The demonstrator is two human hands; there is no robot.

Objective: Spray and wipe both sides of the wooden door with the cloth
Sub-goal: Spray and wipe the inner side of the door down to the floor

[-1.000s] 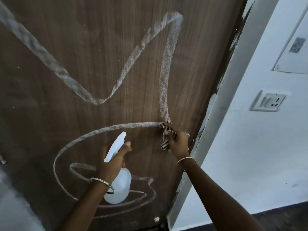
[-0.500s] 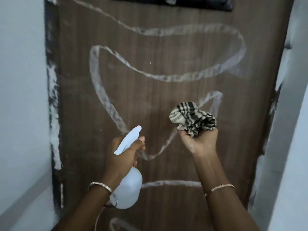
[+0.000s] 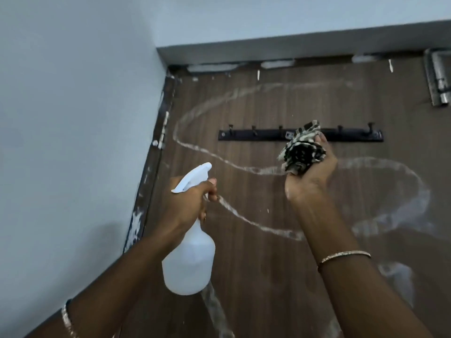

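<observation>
While the left hand [image 3: 188, 203] is gripping a smooth white plastic spray bottle [image 3: 189, 264] at lower centre | right hand [image 3: 310, 181] is clutching a crumpled checked cloth [image 3: 302, 152] centre-right | wood-grain door [image 3: 268, 264] is showing looping white streaks [image 3: 244, 168] behind both.

Pale grey-blue wall [image 3: 73, 118] at left. Black hook rail [image 3: 256, 136] runs level, pegs sticking up. Metal fitting [image 3: 439, 79] in top right corner. Dark frame strip [image 3: 148, 176] flecked with white paint.
</observation>
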